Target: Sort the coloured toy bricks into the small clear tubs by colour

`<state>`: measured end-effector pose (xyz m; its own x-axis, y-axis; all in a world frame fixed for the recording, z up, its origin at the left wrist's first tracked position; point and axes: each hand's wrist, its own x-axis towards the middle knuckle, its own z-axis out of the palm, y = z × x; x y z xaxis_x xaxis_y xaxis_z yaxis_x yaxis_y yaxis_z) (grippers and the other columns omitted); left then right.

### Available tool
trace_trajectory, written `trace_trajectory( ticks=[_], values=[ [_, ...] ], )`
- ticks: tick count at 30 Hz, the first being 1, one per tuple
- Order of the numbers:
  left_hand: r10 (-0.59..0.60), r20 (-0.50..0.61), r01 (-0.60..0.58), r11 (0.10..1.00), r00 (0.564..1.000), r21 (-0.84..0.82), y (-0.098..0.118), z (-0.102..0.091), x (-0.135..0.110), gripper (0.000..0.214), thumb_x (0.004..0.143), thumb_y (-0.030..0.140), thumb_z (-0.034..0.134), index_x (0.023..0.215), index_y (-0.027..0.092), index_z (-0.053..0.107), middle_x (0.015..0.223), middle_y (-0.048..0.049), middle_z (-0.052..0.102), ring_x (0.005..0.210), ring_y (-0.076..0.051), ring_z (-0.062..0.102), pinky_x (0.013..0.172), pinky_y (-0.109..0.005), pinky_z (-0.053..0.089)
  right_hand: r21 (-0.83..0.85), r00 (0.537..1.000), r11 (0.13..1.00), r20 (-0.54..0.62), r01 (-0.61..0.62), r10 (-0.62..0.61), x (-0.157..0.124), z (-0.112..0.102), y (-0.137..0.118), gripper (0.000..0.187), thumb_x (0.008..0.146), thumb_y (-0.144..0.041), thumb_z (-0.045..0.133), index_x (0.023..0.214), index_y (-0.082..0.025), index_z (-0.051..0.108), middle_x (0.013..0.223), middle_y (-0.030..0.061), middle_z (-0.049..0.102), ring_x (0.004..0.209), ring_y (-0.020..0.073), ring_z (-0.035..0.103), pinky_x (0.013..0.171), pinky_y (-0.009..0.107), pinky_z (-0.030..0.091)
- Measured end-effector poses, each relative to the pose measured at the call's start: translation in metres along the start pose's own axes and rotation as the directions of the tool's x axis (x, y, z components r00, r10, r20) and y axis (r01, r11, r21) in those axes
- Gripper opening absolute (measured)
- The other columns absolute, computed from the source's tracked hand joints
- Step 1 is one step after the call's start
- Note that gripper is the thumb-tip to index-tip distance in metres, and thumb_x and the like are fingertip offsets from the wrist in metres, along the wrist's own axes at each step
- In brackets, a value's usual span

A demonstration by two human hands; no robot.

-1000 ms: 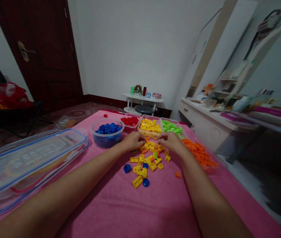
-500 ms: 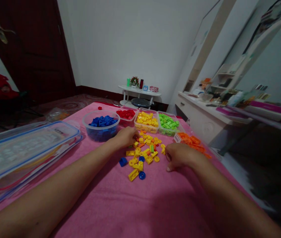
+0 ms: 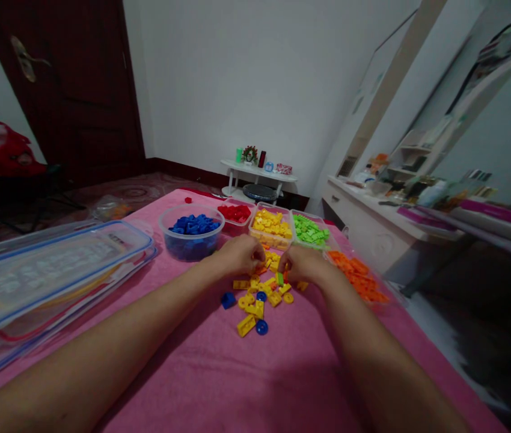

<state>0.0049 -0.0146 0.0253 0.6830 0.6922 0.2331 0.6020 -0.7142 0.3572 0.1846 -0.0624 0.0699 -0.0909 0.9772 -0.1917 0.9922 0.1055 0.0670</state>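
My left hand reaches over the back left of a loose heap of mostly yellow toy bricks. Its fingers are curled down among the pieces, and what they grip, if anything, is hidden. From the other side my right hand comes in, fingers bent together beside a light green brick; I cannot make out what is in them. Nearer to me lie a dark blue brick, a blue ring and a yellow brick.
Behind the heap stand a round tub of blue bricks and boxes of red bricks, yellow bricks and green bricks. Orange bricks lie in a container at right. Blue-rimmed lids are stacked at left on the pink cloth.
My right hand has moved left and inward over the heap, closer to my left hand. The left hand stays at the heap's back left. The whole view has shifted slightly.
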Motion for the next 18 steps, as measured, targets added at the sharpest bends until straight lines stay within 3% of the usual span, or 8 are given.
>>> trace_trajectory(
  ticks=[2, 6, 12, 15, 18],
  values=[
    [0.022, 0.065, -0.026, 0.998, 0.998, 0.062, 0.008, 0.004, -0.003, 0.019, 0.072, 0.021, 0.060, 0.082, 0.022, 0.075, 0.081, -0.0065, 0.072, 0.072, -0.021, 0.063, 0.062, -0.027, 0.042, 0.034, 1.000, 0.999, 0.010, -0.018, 0.018, 0.006, 0.008, -0.001, 0.031, 0.056, -0.012, 0.071, 0.083, -0.026, 0.074, 0.080, 0.0004, 0.070, 0.067, 0.0151, 0.059, 0.054, 0.022, 0.036],
    [-0.036, 0.035, 0.028, 0.978, 0.999, 0.209, 0.024, 0.007, -0.008, 0.020, 0.074, 0.026, 0.060, 0.084, 0.016, 0.075, 0.084, -0.0158, 0.070, 0.079, -0.029, 0.064, 0.067, -0.034, 0.044, 0.117, 0.999, 0.992, -0.013, -0.043, 0.045, 0.011, 0.023, 0.008, 0.026, 0.055, -0.011, 0.072, 0.080, -0.021, 0.072, 0.078, 0.0009, 0.069, 0.065, 0.0128, 0.059, 0.054, 0.020, 0.036],
    [-0.139, -0.019, 0.140, 0.966, 0.990, 0.218, 0.036, 0.012, -0.008, 0.018, 0.075, 0.023, 0.058, 0.082, 0.016, 0.073, 0.085, -0.0145, 0.070, 0.084, -0.028, 0.063, 0.072, -0.034, 0.044, 0.210, 0.999, 0.977, -0.021, -0.031, 0.037, 0.010, 0.030, 0.009, 0.014, 0.064, -0.015, 0.064, 0.076, -0.019, 0.070, 0.070, 0.0011, 0.068, 0.061, 0.0109, 0.058, 0.052, 0.019, 0.034],
    [-0.136, -0.077, 0.148, 0.974, 0.988, 0.173, 0.031, 0.019, -0.006, 0.018, 0.074, 0.022, 0.057, 0.079, 0.016, 0.073, 0.081, -0.0137, 0.070, 0.080, -0.027, 0.063, 0.070, -0.034, 0.044, 0.203, 0.994, 0.979, -0.100, -0.021, 0.042, 0.008, 0.031, 0.002, 0.012, 0.065, -0.013, 0.060, 0.071, -0.017, 0.070, 0.071, 0.0024, 0.068, 0.060, 0.0111, 0.057, 0.051, 0.020, 0.033],
    [-0.157, -0.118, 0.155, 0.988, 0.980, -0.027, 0.017, 0.023, -0.002, 0.014, 0.070, 0.019, 0.060, 0.078, 0.018, 0.072, 0.078, -0.0068, 0.070, 0.075, -0.021, 0.063, 0.066, -0.029, 0.043, 0.222, 0.988, 0.974, -0.140, -0.037, 0.069, 0.009, 0.034, -0.001, 0.012, 0.063, -0.012, 0.060, 0.070, -0.017, 0.070, 0.069, 0.0029, 0.068, 0.059, 0.0115, 0.057, 0.051, 0.021, 0.032]
  ],
)
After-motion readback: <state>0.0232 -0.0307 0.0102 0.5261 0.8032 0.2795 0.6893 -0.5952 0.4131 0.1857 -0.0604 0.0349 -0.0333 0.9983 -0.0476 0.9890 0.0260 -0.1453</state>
